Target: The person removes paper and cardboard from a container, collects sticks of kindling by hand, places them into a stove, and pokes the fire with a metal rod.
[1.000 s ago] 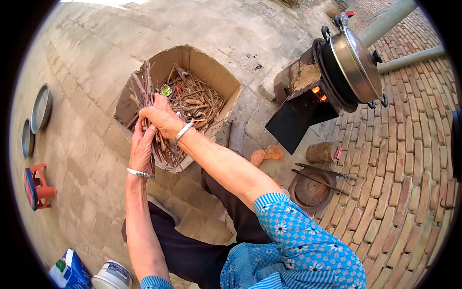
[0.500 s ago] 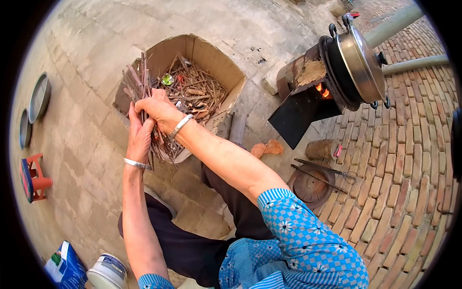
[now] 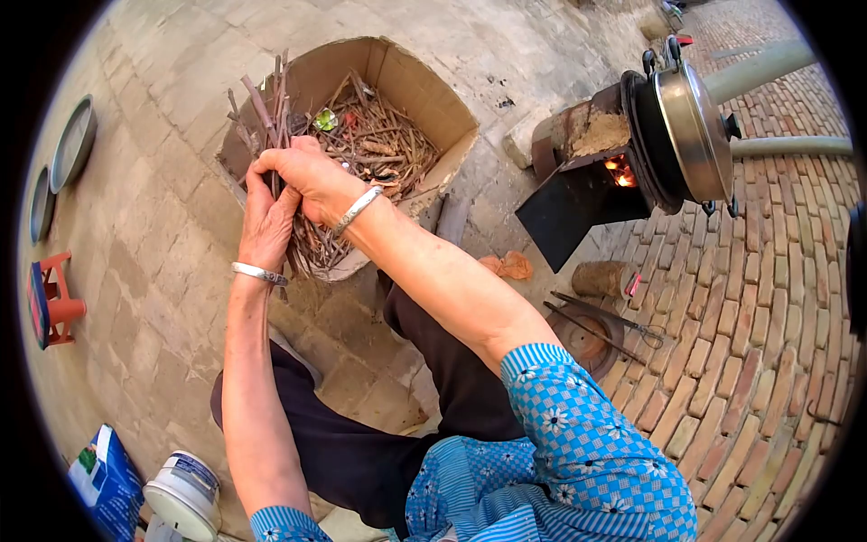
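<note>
A bundle of thin dry sticks (image 3: pixel 275 101) stands nearly upright, gripped by both hands over the near left part of a cardboard box (image 3: pixel 432 185). My left hand (image 3: pixel 265 226) is closed round the bundle's lower part, a silver bangle at its wrist. Pressed against it, my right hand (image 3: pixel 312 181) is closed round the same sticks slightly higher, its wrist also in a silver bangle. Fingers and sticks overlap, so the exact grip is partly hidden. Broken twigs (image 3: pixel 388 149) fill the box, with a green-and-white scrap (image 3: pixel 326 119) among them.
On the right, a stove (image 3: pixel 578 135) burns under a lidded steel pot (image 3: pixel 691 135). Tongs (image 3: pixel 601 312) lie across a round disc near a log (image 3: pixel 603 279). Metal basins (image 3: pixel 74 144), an orange stool (image 3: pixel 61 307) and a white bucket (image 3: pixel 185 497) stand left.
The camera view has shifted and turned a little, so the box appears higher and the stove farther right. Both hands keep their grip on the sticks.
</note>
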A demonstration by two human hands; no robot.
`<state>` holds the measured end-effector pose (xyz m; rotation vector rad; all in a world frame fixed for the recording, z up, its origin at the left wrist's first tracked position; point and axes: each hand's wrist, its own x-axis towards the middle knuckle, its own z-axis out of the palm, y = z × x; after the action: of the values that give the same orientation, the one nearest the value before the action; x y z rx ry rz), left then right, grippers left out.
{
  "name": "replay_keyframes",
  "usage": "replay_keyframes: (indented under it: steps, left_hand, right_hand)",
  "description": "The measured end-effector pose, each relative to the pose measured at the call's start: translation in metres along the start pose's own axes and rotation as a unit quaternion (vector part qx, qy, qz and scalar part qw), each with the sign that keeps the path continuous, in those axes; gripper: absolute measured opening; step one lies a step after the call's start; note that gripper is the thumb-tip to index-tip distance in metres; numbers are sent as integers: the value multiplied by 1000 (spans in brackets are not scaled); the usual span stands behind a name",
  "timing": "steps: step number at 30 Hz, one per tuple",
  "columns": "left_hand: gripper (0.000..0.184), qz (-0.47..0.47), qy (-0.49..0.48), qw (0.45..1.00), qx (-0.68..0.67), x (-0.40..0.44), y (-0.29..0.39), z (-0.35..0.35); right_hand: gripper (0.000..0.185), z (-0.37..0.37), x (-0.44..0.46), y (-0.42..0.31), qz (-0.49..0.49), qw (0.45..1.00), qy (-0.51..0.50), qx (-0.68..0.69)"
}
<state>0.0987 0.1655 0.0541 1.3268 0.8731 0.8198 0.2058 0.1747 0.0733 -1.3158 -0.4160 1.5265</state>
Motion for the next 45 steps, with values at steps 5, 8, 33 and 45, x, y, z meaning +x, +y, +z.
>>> replay_keyframes:
  steps: [5,8,33,45]
  left_hand:
    - [37,28,-12,995,92,-1,-7,-12]
    - [29,-30,14,999,-4,-5,3,-10]
    - [32,-68,7,941,-332,-32,38,-16]
    - [23,16,28,929,-369,-31,42,-42]
  right_hand:
    - [44,3,-27,-12,4,994,-36,-108]
    - [39,7,-43,-30,28,986,-48,-157]
    - [59,9,-81,1,-221,861,-131,-438]
    - [66,41,-108,-23,-260,792,-100,-543]
